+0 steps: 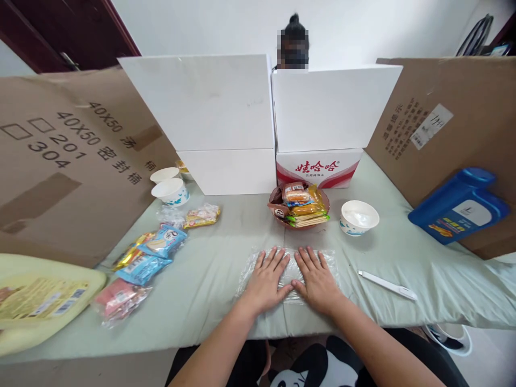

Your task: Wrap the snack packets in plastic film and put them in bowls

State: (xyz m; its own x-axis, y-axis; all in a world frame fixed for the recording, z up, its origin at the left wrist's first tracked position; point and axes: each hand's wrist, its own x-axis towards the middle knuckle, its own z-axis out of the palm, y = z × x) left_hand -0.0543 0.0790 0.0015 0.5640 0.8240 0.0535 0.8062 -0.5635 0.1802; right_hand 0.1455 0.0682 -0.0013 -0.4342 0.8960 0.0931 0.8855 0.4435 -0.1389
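Note:
My left hand (pixel 266 279) lies flat, fingers spread, on a sheet of clear plastic (pixel 296 260) near the table's front edge. Beside it my right hand (pixel 317 279) presses flat on the same sheet, its thumb close to the left thumb. Neither hand grips anything. The sheet looks crinkled, and its middle is partly hidden under the palms. Just beyond the fingertips stands a brown bowl (pixel 300 227) heaped with wrapped snacks (pixel 308 204). To the right of my right hand lies a white utility knife (pixel 389 285), and behind it a paper bowl (pixel 358 219).
Snack packets (pixel 151 255) and two paper bowls (pixel 171 191) occupy the left side. A pale yellow bottle (pixel 44 301) lies front left; a blue bottle (pixel 459 207) leans at right. White boxes (pixel 226 107) and cardboard panels (pixel 72 161) wall the table. A person's head shows behind.

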